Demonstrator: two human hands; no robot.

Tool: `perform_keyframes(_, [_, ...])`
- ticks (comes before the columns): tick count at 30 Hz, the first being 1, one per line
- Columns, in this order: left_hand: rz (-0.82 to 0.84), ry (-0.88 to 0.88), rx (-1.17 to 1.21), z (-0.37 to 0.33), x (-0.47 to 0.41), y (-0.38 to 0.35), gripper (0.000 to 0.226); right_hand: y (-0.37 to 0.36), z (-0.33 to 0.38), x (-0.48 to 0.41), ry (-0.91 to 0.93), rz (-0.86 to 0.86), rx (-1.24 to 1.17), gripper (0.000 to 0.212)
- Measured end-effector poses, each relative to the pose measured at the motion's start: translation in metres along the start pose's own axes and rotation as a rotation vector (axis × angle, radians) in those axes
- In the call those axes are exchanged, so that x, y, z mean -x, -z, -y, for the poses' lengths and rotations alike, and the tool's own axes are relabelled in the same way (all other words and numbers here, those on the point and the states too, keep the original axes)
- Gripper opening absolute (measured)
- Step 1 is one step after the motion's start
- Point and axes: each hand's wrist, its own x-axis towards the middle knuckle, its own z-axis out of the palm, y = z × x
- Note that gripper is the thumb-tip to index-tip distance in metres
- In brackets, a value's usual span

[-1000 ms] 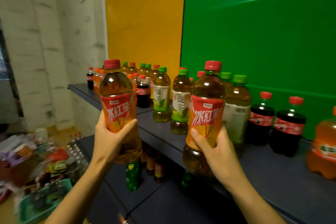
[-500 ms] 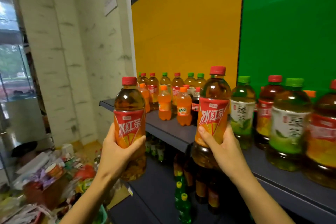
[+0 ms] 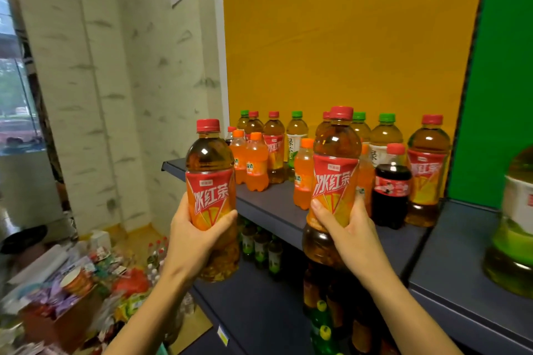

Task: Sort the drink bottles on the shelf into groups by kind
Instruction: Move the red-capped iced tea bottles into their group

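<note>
Head view, near to far. Left hand [image 3: 199, 236] wraps the lower label of a clear plastic red-capped iced tea bottle with an orange-red label [image 3: 212, 196], fingers closed round it, bottle upright and clear of the shelf front. Right hand [image 3: 346, 232] grips a second, identical iced tea bottle [image 3: 334, 181] at mid-label, fingers closed, likewise upright and held in front of the dark blue-grey top shelf board [image 3: 277, 204]. Both appear held low on the body so caps and labels stay readable (judgement: a matched pair being carried to one group).

On the shelf behind: small orange soda bottles [image 3: 255, 164], one dark cola bottle with a red cap [image 3: 392, 184], green-capped green tea bottles [image 3: 297, 138] and more red-capped tea [image 3: 427, 170], still mixed, so sorting looks unfinished. Lower shelf holds more bottles, dim.

Yellow backing panel [image 3: 346, 37], green panel [image 3: 507, 66] to the right, pale marbled wall [image 3: 115, 66] left; cluttered packaged goods on the floor [image 3: 72, 282].
</note>
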Motion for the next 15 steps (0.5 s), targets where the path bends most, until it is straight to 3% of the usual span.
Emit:
perform_keyframes(7, [0.058,-0.019,0.037,0.047,-0.081,0.001,0.058,-0.056,-0.022,-0.061,0.001,-0.028,0.032,0.054])
perform_keyframes(15, [0.224,-0.056,0.089,0.078,-0.142,-0.022,0.055,-0.076,-0.028,-0.09,0.004,-0.135,0.11,0.075])
